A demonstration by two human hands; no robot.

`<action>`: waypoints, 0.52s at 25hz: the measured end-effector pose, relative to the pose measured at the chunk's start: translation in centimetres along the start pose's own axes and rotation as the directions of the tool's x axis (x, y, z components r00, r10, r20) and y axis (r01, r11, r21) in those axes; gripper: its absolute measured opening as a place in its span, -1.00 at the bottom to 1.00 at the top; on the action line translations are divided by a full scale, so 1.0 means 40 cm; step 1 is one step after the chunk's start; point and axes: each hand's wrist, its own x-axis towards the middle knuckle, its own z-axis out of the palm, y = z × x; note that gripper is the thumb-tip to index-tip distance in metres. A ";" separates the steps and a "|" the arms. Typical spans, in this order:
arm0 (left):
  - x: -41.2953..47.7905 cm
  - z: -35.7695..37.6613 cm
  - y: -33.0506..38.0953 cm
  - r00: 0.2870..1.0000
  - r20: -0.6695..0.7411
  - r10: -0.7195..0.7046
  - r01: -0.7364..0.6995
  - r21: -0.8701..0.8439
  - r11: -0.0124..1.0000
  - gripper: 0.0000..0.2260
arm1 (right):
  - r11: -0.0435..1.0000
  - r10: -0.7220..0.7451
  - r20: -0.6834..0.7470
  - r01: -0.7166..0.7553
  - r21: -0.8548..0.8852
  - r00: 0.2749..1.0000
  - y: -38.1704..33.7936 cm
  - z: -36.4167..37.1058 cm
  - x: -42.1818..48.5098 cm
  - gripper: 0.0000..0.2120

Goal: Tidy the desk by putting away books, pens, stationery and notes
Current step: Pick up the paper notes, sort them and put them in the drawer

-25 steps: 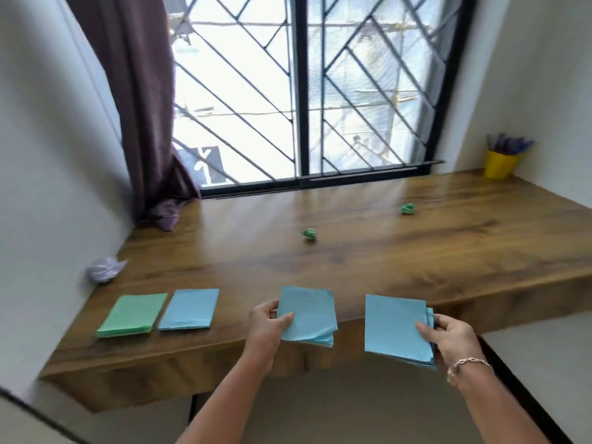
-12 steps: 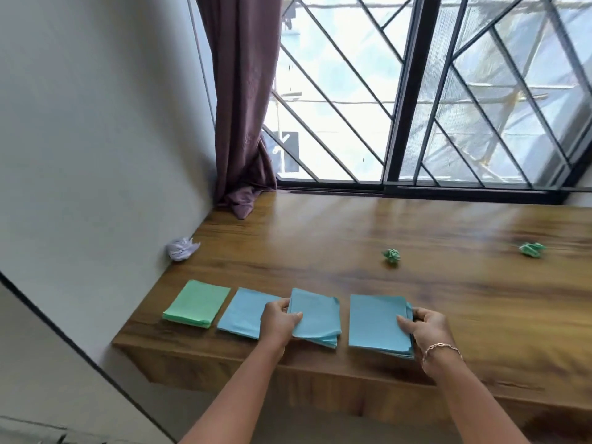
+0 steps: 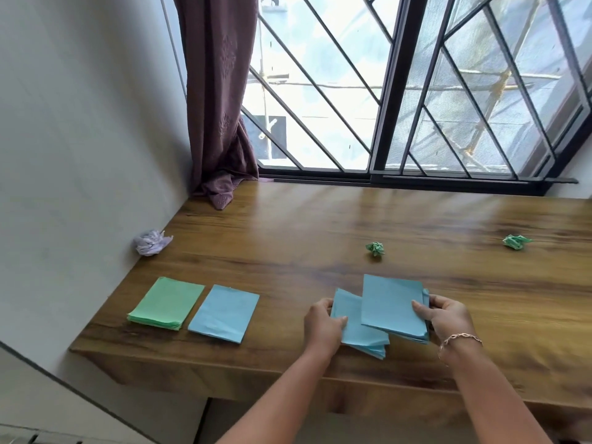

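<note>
I hold the right blue stack (image 3: 394, 306) of thin rectangular sheets pinched in my right hand (image 3: 448, 318). Its side now overlaps the left blue stack (image 3: 355, 334), gripped by my left hand (image 3: 322, 328); a moment ago they sat apart. Both are near the front edge of the glossy wooden desk (image 3: 320, 225).

Both forearms are stretched over the bench's (image 3: 288, 245) near edge. The left hand (image 3: 323, 325) is curled on the lower blue stack (image 3: 355, 328), the right hand (image 3: 448, 318) apparently pinched on the upper blue stack (image 3: 392, 302).
</note>
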 end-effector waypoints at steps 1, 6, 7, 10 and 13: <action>-0.006 0.021 0.008 1.000 0.006 0.003 -0.003 0.007 1.000 -0.71 | 1.000 -0.003 -0.011 0.003 0.000 1.000 -0.005 -0.009 0.001 -0.84; -0.016 0.085 0.028 1.000 0.013 0.015 -0.016 0.052 0.999 -0.76 | 1.000 -0.028 -0.038 0.028 0.001 0.999 -0.018 -0.043 0.006 -0.85; -0.017 0.088 0.029 1.000 0.008 0.019 -0.019 0.068 0.998 -0.76 | 1.000 -0.025 -0.046 0.025 0.000 0.999 -0.017 -0.049 0.006 -0.85; -0.014 0.083 0.021 1.000 -0.013 0.027 -0.026 0.097 0.995 -0.76 | 1.000 -0.020 -0.070 0.020 -0.003 0.997 -0.006 -0.069 0.004 -0.85; -0.012 0.071 0.019 0.998 -0.040 0.053 -0.046 0.154 0.987 -0.75 | 0.999 -0.037 -0.103 0.035 -0.016 0.994 0.000 -0.087 0.001 -0.84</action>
